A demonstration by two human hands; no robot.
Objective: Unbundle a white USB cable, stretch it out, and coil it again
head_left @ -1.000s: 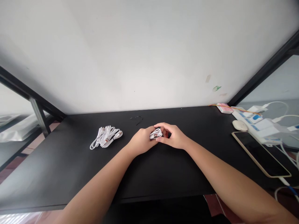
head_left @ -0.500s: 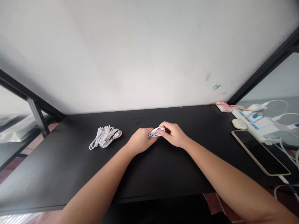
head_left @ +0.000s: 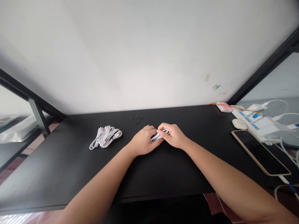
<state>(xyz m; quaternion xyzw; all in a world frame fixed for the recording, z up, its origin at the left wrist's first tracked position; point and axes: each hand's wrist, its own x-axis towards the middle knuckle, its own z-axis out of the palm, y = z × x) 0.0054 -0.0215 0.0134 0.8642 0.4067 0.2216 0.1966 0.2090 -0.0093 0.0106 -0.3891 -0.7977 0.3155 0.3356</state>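
Observation:
A coiled white charging cable (head_left: pixel 157 137) is held between my two hands above the middle of the black table. My left hand (head_left: pixel 144 140) closes round its left end. My right hand (head_left: pixel 173 135) grips the other end, thumb on top of the loops. The fingers hide much of the coil, and its plugs do not show. To the left lies a pile of white cables (head_left: pixel 106 137), bundled in loops with dark ties. Behind my left hand are a few thin black ties (head_left: pixel 136 119).
A phone (head_left: pixel 259 152) with a cable plugged in lies at the right. Beside it are a white rounded case (head_left: pixel 239 124) and a power strip (head_left: pixel 251 120) full of chargers. A white wall (head_left: pixel 140 56) rises behind the black table (head_left: pixel 70 174).
Both hands have shifted slightly with the coiled cable, which is tilted and turned a little. My left fingers have moved over its near side. The pile and the ties stay put.

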